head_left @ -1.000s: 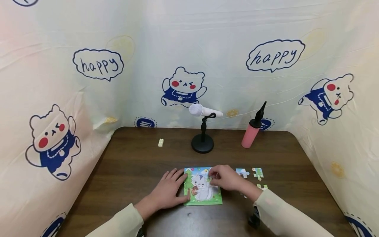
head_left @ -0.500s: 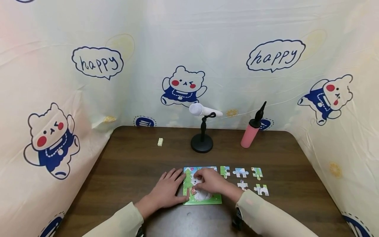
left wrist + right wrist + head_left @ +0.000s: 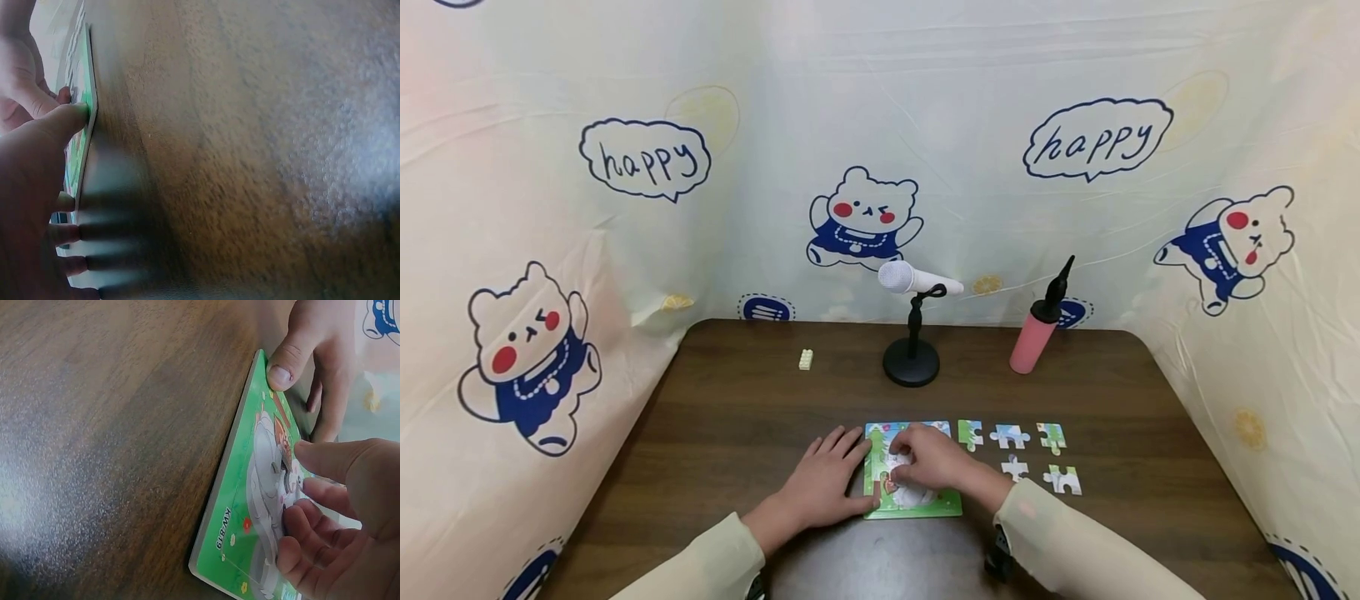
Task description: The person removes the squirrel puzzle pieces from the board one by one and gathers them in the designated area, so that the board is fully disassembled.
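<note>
A square jigsaw puzzle board [image 3: 943, 510] with a green border and a white cartoon animal lies at the table's front middle. My left hand [image 3: 820, 486] rests beside it with fingers spread, the thumb pressing its lower left edge. Over the picture's centre, my right hand [image 3: 934, 458] curls its fingers and pinches a puzzle piece [image 3: 291, 480]; the right wrist view shows this piece slightly raised at the picture, mostly hidden by the fingers. To the board's right lie several loose puzzle pieces, among them a blue-and-white one [image 3: 1011, 437] and a green-and-white one [image 3: 1063, 481].
Behind the puzzle stands a white microphone [image 3: 917, 279] on a black round-based stand [image 3: 912, 362]. A pink hand pump [image 3: 1032, 343] with a black nozzle is at the back right. A small cream toy brick [image 3: 806, 359] lies at the back left. Printed cloth [image 3: 970, 83] surrounds the table.
My right hand has moved left from the board's right side to its centre, uncovering loose pieces at the right. It has barely moved over the last half second. My left hand stays put.
</note>
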`<state>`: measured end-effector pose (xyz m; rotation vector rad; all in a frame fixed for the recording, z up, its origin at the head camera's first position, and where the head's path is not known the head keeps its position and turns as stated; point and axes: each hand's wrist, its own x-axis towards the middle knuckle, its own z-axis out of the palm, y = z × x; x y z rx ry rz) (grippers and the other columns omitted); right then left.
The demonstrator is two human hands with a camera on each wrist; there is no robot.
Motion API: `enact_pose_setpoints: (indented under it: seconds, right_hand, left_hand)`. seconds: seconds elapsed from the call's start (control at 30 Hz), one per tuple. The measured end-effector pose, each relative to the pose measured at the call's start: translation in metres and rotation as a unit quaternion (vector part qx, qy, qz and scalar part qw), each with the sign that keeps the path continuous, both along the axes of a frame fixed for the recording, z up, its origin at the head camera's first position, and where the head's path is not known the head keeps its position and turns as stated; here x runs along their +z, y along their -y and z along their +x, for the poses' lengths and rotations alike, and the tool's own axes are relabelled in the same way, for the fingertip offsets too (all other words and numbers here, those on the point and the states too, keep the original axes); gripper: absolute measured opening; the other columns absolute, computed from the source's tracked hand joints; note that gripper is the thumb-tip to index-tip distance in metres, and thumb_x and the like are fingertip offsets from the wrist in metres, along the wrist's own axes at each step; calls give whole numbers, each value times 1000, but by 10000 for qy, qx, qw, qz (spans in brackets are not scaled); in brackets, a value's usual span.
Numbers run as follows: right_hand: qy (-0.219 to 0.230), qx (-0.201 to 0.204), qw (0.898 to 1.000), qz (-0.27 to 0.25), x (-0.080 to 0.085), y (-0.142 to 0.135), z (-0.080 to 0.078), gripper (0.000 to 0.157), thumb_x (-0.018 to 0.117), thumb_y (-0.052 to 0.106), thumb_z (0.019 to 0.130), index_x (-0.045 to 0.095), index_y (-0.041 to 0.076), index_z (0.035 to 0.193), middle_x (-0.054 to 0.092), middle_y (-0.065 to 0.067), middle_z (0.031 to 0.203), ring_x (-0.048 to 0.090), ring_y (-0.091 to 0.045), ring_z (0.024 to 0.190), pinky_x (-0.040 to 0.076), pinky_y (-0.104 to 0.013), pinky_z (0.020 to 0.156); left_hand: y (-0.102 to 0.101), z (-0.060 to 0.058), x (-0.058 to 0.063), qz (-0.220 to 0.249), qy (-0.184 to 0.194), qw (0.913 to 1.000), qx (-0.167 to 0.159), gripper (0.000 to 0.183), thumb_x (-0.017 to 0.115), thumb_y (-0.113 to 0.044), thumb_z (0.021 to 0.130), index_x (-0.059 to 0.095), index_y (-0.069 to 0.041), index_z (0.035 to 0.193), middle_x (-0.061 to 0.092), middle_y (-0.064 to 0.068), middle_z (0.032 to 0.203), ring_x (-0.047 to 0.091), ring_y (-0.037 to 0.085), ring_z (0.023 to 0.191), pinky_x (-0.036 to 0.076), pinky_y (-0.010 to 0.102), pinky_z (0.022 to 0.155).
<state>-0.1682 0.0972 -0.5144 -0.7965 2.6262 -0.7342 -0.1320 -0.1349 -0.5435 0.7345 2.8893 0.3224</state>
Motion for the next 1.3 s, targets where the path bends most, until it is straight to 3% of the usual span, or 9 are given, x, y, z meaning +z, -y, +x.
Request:
enact_pose_setpoints:
  seconds: [0.27, 0.5, 0.7, 1.03, 1.3]
  right_hand:
    - [-86, -237, 9995, -205, -6, 2, 0, 18, 80, 20, 89, 71, 14, 103, 61, 5, 89, 52, -7, 76, 46, -26, 69]
    - [330, -400, 9950, -858, -6, 0, -3, 6, 75, 11, 91, 70, 13, 94, 64, 7, 79, 56, -4, 68, 47, -23, 62]
    - [571, -396, 9916, -1087, -8, -1, -6, 6, 74, 7, 90, 71, 11, 94, 67, 6, 76, 57, -5, 64, 46, -23, 57]
    - [514, -435, 9897, -1265, -5, -6, -5, 5, 75, 11, 92, 73, 10, 96, 68, 6, 80, 61, -7, 72, 50, -25, 65]
    - [630, -556, 9865, -1409, 7, -38, -3, 6, 73, 10, 95, 72, 6, 99, 69, 3, 84, 62, -12, 77, 51, -25, 68]
  left_hand:
    - [0, 1, 1, 94, 9, 10000, 25, 89, 57, -76, 89, 48, -17, 155, 40, 12, 162, 35, 41, 149, 34, 66, 113]
    - [0, 1, 2, 95, -1, 10000, 15, 88, 58, -75, 89, 48, -18, 155, 40, 12, 162, 35, 41, 149, 34, 66, 113]
    - [0, 1, 3, 93, 38, 9999, 16, 88, 60, -74, 88, 48, -17, 155, 40, 12, 162, 36, 41, 149, 35, 67, 112]
    - [-2, 0, 3, 72, 59, 9999, 68, 89, 58, -75, 88, 48, -18, 155, 39, 12, 162, 35, 41, 149, 35, 67, 112]
    - [0, -1, 2, 6, 126, 9999, 81, 91, 56, -78, 88, 47, -18, 156, 38, 11, 163, 34, 41, 150, 35, 66, 113]
